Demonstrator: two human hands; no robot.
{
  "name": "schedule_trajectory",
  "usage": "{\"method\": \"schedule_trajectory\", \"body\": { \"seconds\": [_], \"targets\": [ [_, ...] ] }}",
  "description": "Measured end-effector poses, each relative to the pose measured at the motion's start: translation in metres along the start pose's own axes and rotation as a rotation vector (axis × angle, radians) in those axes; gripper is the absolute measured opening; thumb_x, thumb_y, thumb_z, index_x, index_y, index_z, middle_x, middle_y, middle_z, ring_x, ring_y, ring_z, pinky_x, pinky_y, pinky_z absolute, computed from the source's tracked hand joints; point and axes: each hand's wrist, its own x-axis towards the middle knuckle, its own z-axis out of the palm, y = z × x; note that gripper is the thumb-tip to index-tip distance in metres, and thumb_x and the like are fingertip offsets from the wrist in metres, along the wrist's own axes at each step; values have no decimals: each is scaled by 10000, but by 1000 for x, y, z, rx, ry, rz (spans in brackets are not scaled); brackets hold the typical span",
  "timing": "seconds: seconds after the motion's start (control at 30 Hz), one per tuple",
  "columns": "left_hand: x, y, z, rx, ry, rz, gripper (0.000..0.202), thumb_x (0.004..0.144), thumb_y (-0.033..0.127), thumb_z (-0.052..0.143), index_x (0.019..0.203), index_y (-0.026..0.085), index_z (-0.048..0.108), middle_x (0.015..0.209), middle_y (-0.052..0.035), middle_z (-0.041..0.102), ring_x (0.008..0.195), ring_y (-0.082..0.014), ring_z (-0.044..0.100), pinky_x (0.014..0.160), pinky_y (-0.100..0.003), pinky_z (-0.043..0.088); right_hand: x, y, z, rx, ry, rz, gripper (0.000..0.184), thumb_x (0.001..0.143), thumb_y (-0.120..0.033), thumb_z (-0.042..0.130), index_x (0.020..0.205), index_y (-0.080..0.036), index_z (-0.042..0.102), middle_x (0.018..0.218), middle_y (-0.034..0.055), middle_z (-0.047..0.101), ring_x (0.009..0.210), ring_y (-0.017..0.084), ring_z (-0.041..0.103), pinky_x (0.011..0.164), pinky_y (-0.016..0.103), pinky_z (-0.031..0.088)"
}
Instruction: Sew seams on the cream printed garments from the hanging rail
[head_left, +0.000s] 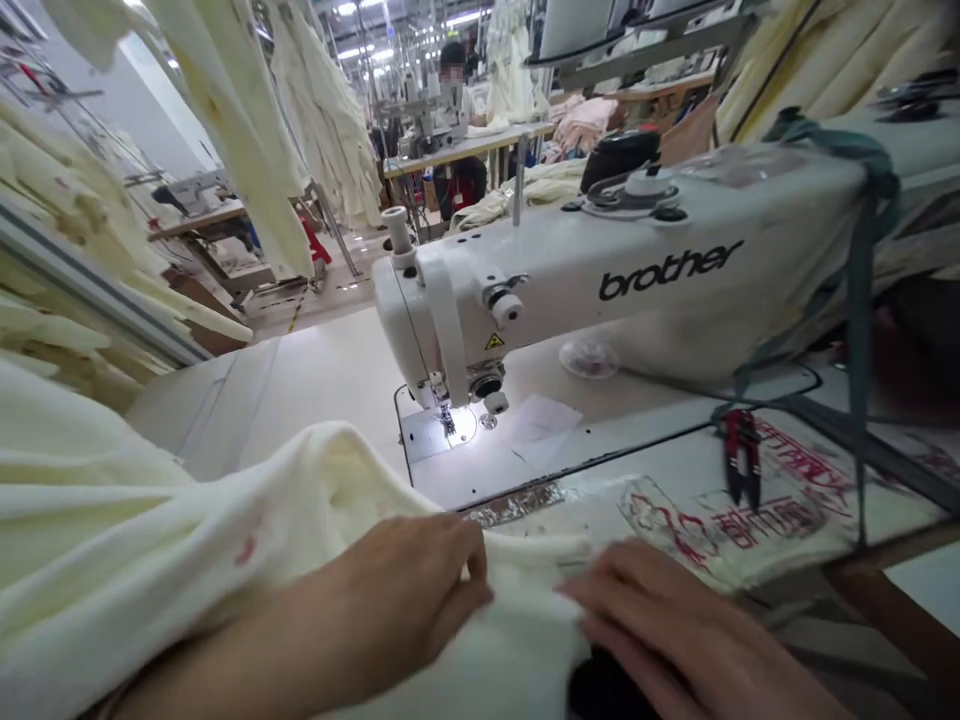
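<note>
A large piece of cream fabric (300, 510) spreads over the left and front of the sewing table, with a small pink mark on it. My left hand (405, 590) is closed on the fabric near its folded edge, thumb against the curled fingers. To its right, my right hand (660, 620) pinches the same edge, slightly blurred, its fingers pressed together. Beyond both hands stands a white sewing machine (555, 280) marked "brother". Its lit presser foot (448, 424) is apart from the fabric.
Red-handled thread snips (741, 455) hang on a teal strip (861, 300) at the right. A small translucent scrap (544, 425) and a round clear dish (589, 358) lie by the machine. Cream garments (225, 130) hang at the left. Another person (457, 110) sits far back.
</note>
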Motion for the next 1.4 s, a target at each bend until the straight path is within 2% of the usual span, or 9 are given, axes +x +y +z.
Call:
{"method": "schedule_trajectory", "body": {
  "seconds": [0.17, 0.3, 0.4, 0.6, 0.77, 0.9, 1.0, 1.2, 1.4],
  "targets": [
    [31, -9, 11, 183, 107, -133, 154, 931, 216, 397, 947, 161, 540, 921, -67, 624, 786, -226, 595, 651, -341, 431, 27, 12, 6, -37, -109, 238, 120, 849, -86, 507, 800, -194, 526, 824, 29, 565, 821, 202, 559, 699, 340, 483],
    [32, 8, 22, 268, 204, 31, 172, 904, 273, 508, 1009, 141, 537, 1038, -100, 572, 963, -277, 525, 799, -425, 443, 36, 14, 2, -27, -109, 191, 182, 807, -12, 537, 770, -187, 503, 879, 30, 518, 885, 199, 527, 735, 329, 458],
    [35, 16, 32, 233, 222, 77, 305, 805, 335, 665, 980, 125, 530, 1038, -112, 553, 958, -280, 489, 858, -458, 425, 35, 16, -2, 10, -148, 187, 213, 782, 13, 559, 744, -185, 492, 872, 25, 510, 886, 195, 523, 738, 319, 452],
    [42, 14, 37, 127, 194, 26, 157, 817, 209, 633, 834, 164, 484, 960, -79, 572, 911, -249, 500, 833, -420, 411, 40, 20, -10, 166, -140, 159, 215, 761, 24, 532, 757, -188, 494, 925, 20, 555, 942, 186, 512, 785, 309, 413],
    [35, 4, 29, -221, 168, -23, 222, 782, 278, 675, 905, 188, 513, 927, -30, 610, 855, -205, 555, 762, -331, 421, 53, 21, -25, 329, -314, 284, 102, 749, -103, 565, 723, -195, 529, 716, -46, 548, 690, 126, 508, 606, 241, 347],
    [33, 1, 20, -276, 118, 45, 207, 830, 380, 603, 939, 205, 619, 912, -28, 613, 876, -199, 571, 782, -314, 411, 62, 24, -32, 416, -384, 320, 103, 703, -92, 563, 696, -191, 535, 639, -60, 530, 639, 111, 501, 547, 218, 316],
    [34, 2, 17, -306, 137, 63, 172, 846, 346, 574, 890, 204, 661, 872, -16, 639, 835, -179, 576, 749, -285, 404, 63, 24, -33, 418, -382, 322, 105, 691, -90, 571, 688, -189, 537, 624, -61, 514, 617, 107, 482, 535, 215, 309],
    [31, 7, 25, -297, 296, 74, 100, 790, 271, 617, 827, 202, 679, 780, -4, 630, 695, -140, 566, 655, -254, 399, 54, 15, -36, 321, -270, 299, 120, 703, -91, 561, 681, -195, 506, 681, -53, 528, 656, 118, 481, 566, 225, 311],
    [28, 6, 34, -222, 380, 119, 90, 790, 247, 586, 841, 205, 647, 816, -21, 630, 668, -147, 574, 652, -266, 434, 43, 9, -33, 327, -240, 302, 265, 758, -140, 618, 982, -280, 597, 975, -52, 631, 895, 165, 555, 752, 246, 378]
  ]
}}
